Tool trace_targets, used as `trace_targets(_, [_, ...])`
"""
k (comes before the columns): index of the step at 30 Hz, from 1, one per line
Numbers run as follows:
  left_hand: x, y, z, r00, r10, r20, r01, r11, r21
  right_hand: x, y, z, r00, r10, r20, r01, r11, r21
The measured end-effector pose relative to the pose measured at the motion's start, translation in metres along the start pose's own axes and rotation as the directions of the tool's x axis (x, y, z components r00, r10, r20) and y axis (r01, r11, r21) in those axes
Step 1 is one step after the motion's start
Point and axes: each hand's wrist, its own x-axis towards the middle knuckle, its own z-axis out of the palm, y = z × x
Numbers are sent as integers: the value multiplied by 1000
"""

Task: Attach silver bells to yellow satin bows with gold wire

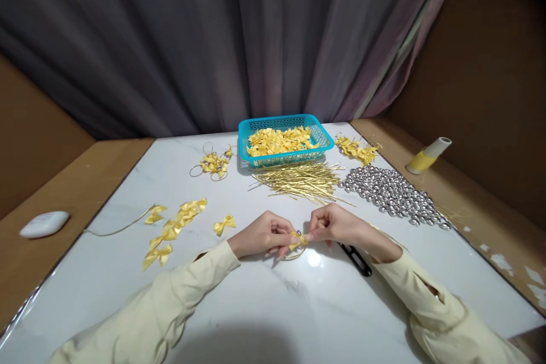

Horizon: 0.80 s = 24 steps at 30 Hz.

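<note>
Between my two hands is a small yellow ribbon bow (297,242) with a silver bell or bead (299,233) at its top and a loop of gold cord (294,256) below. My left hand (275,234) pinches the bow's left side between thumb and fingers. From the other side, my right hand (328,225) grips its right end, the fingers closed. A black-handled tool (357,260) lies partly under my right wrist; its far end is hidden. One loose yellow bow (224,224) rests left of my left hand.
Behind the hands stand a blue basket (243,145) of yellow bows, gold cord pieces (302,181) and a silver bead pile (394,193). Finished-looking bow clusters (214,164) lie left of it, more bows (170,230) nearer. A thread cone (427,156) is right, a white mouse (45,224) left.
</note>
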Motion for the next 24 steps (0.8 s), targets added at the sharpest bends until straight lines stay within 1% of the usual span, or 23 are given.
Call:
trace_targets(6, [0, 0, 0, 1000, 3, 20, -3, 1000, 3, 1, 3, -3, 994, 45, 100, -54, 995, 85])
trace_targets(9, [0, 0, 0, 1000, 0, 28, -1, 1000, 9, 3, 5, -3, 993, 55, 104, -69, 989, 132])
trace_targets(13, [-1, 1, 0, 1000, 0, 16, 0, 1000, -30, 4, 6, -1, 994, 57, 99, -71, 986, 150])
trace_targets(16, [-1, 2, 0, 1000, 9, -23, -10, 998, -58, 3, 3, 2, 993, 71, 92, -86, 982, 166])
trace_targets(18, [0, 3, 0, 997, 24, -69, -29, 997, -69, 2, 0, 5, 992, 72, 100, -91, 977, 192])
trace_targets(21, [1, 4, 0, 988, 48, -149, -61, 995, -80, 1, -3, 9, 990, 50, 130, -83, 961, 264])
trace_targets(24, [2, 3, 0, 974, 70, -218, -91, 992, -87, 0, -4, 11, 992, 14, 128, -58, 936, 348])
